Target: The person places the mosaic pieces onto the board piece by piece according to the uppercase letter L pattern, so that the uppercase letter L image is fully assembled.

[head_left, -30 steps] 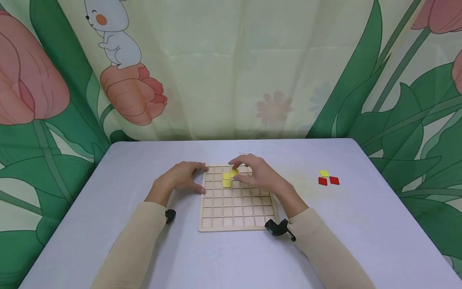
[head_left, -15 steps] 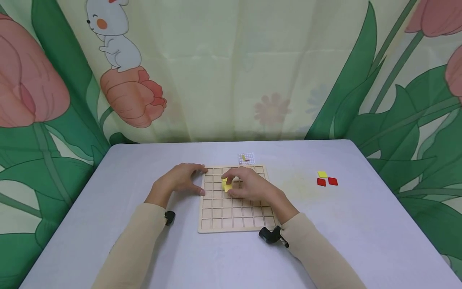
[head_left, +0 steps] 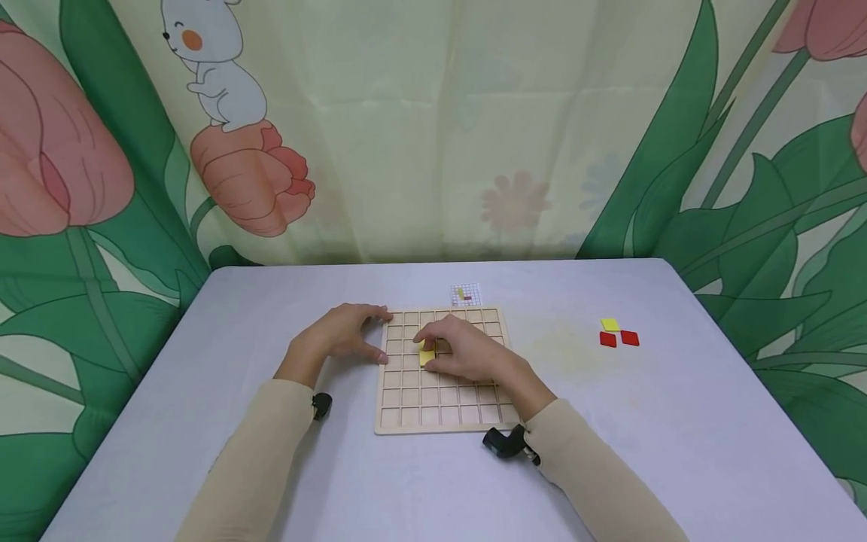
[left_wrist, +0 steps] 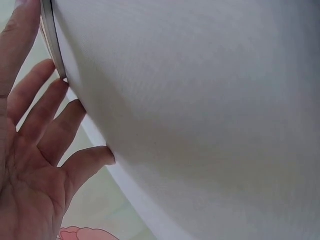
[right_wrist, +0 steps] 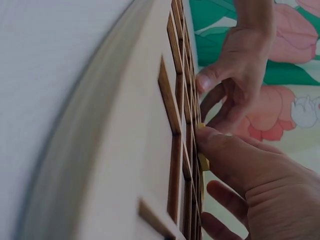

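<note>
Yellow tile pinched by right hand over wooden grid board; relaxed left hand steadies board's edge.

board lying frame centre on table | card lying behind it | tiles lying right
</note>
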Tool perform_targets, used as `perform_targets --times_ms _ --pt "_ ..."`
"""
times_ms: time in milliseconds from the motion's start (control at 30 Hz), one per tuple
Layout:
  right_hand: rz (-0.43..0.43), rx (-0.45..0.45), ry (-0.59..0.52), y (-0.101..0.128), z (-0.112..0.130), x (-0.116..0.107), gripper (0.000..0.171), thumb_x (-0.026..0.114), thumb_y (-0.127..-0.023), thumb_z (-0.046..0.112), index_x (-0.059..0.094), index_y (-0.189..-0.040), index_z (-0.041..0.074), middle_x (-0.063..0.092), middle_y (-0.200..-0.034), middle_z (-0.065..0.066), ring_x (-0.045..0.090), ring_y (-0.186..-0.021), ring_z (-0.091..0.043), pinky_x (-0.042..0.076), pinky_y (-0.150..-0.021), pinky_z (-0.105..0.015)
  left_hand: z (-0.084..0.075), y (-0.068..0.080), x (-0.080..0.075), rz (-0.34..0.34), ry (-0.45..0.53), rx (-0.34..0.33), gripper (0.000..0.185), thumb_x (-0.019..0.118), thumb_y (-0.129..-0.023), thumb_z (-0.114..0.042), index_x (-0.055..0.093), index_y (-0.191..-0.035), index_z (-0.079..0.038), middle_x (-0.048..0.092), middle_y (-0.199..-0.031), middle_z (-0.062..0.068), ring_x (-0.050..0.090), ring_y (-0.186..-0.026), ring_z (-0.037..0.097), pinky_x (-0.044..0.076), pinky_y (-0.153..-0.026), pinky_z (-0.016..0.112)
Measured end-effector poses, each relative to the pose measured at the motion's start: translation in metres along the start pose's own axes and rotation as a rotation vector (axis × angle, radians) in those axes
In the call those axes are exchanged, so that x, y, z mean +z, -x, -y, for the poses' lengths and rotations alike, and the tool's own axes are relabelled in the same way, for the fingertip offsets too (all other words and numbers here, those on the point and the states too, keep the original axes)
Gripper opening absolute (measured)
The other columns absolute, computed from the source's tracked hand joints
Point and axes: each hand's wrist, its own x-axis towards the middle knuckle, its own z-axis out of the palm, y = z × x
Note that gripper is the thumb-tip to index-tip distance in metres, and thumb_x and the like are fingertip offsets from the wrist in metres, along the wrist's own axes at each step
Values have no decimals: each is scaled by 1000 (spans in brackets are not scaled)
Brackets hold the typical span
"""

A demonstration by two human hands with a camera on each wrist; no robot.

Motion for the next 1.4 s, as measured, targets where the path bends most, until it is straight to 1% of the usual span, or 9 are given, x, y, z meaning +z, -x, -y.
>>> perform_targets --times_ms 200,400,533,767,933,1067,1200,1333,1400 --pt "21 4 9 1 1 2 41 73 -84 29 60 -122 21 60 -103 9 50 -99 -11 44 -89 -30 1 1 2 -1 4 4 87 83 -58 -56 53 -134 -25 43 -144 -1 35 -135 24 30 -110 46" --pt "29 16 14 4 2 -2 34 72 -84 28 63 -116 21 61 -100 9 51 -98 -12 43 -88 -31 2 -1 3 3 14 2 87 82 -58 -57 53 -134 -28 43 -144 -6 35 -135 20 31 -110 43" --pt "35 7 30 4 1 -2 33 72 -84 30 64 -115 21 60 -100 10 51 -97 -11 43 -87 -29 2 -1 2 15 16 0 87 82 -58 -57 52 -135 -29 43 -144 -7 35 -135 20 31 -110 43" --pt "11 -20 27 2 0 -3 35 74 -83 30 64 -115 19 60 -98 8 51 -96 -13 42 -87 -29 1 -1 1 -1 4 -3 86 83 -58 -57 53 -134 -28 44 -143 -5 37 -134 20 32 -109 43" --pt "8 -21 9 2 0 -5 36 75 -81 32 64 -114 19 61 -96 7 52 -96 -15 42 -88 -30 1 -1 2 7 6 1 86 82 -59 -57 53 -134 -28 44 -143 -5 36 -134 21 32 -109 44" --pt "-11 -14 -20 5 -1 -14 35 73 -83 26 64 -115 16 62 -98 4 53 -99 -17 43 -89 -32 0 0 1 15 7 2 85 82 -60 -57 52 -135 -29 44 -144 -5 36 -135 20 32 -109 43" --pt "-51 2 1 9 -6 -27 31 69 -86 20 64 -116 14 62 -100 3 54 -100 -19 43 -90 -34 0 -1 -1 10 9 -10 86 83 -59 -56 52 -134 -30 43 -144 -7 35 -135 19 31 -110 42" --pt "-82 20 22 13 -11 -41 30 70 -86 20 64 -115 14 62 -101 3 53 -104 -21 41 -94 -37 0 -2 -3 9 14 -13 86 84 -58 -55 53 -134 -28 43 -144 -6 35 -135 21 30 -110 43" --pt "-85 29 24 16 -14 -47 30 70 -86 21 64 -115 14 61 -102 2 53 -105 -23 42 -94 -38 0 -2 -3 18 14 -21 87 84 -58 -54 53 -134 -27 43 -144 -6 34 -136 21 30 -110 43"
